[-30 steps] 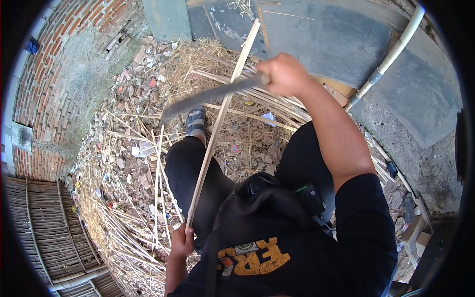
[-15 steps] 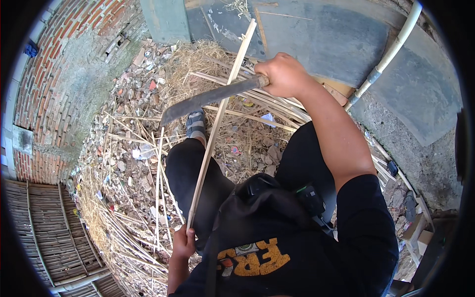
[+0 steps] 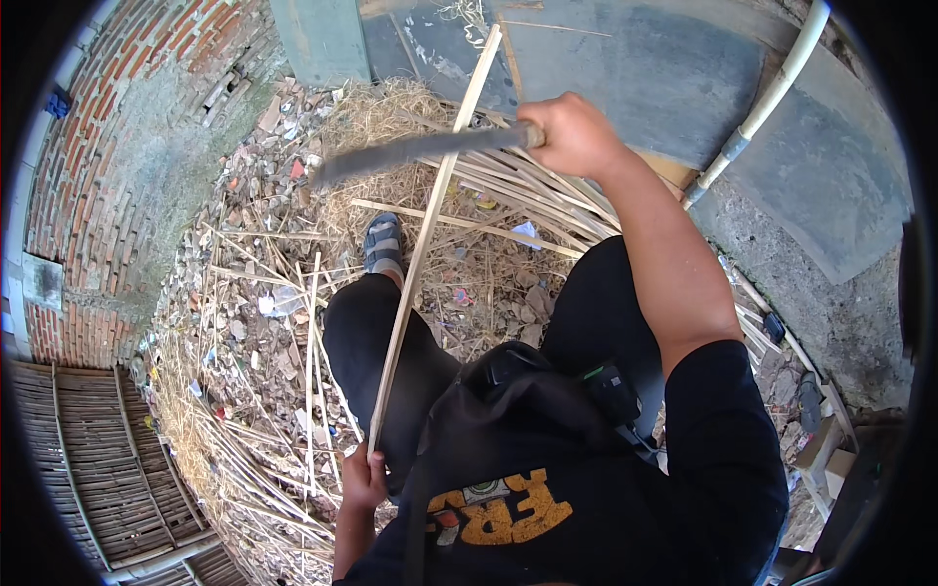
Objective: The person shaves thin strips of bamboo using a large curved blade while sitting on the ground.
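Observation:
In my left hand [image 3: 362, 479], down by my left thigh, is the near end of a long pale strip of split bamboo [image 3: 417, 264]. The strip slants up and away across my left leg, its far end near the grey panels. My right hand [image 3: 567, 135] is closed round the short handle of a machete [image 3: 415, 151]. Its dark, broad blade points left and crosses the upper part of the strip, slightly blurred. Whether the edge touches the strip I cannot tell.
Several bamboo strips [image 3: 532, 200] lie beyond my knees, and more are scattered at left [image 3: 313, 371]. Rubble and dry shavings [image 3: 381, 112] cover the ground. A brick wall [image 3: 107, 186] stands left, a woven bamboo panel [image 3: 93, 459] lower left. A pale pole [image 3: 762, 112] leans at right.
My right hand has moved slightly up and away with the machete, so the blade now crosses the strip farther along and lies more level. The left hand stays at the strip's near end.

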Available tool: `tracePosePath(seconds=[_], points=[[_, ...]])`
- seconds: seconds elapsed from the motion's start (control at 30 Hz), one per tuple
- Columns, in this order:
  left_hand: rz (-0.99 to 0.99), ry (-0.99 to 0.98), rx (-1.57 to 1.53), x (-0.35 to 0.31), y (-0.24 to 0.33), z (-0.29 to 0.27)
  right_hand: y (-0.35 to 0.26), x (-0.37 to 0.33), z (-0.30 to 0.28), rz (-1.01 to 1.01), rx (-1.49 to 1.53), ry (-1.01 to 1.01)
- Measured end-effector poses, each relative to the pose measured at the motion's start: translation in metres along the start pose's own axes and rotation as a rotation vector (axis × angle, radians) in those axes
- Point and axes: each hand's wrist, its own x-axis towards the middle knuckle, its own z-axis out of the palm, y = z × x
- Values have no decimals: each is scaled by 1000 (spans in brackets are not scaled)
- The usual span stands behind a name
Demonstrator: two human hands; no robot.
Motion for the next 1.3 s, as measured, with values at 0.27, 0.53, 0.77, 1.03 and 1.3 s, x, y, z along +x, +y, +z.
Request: tracePosePath(seconds=[0.27,0.53,0.77,1.03,1.3], points=[[70,60,39,1,-9,3,13,10,7,414,133,247],[63,41,9,3,-12,5,14,-1,2,41,11,126],[46,57,56,1,-4,3,29,11,8,369,184,222],[96,50,5,3,-12,3,65,5,10,594,313,344],[22,81,25,-6,-4,5,45,3,1,547,466,441]])
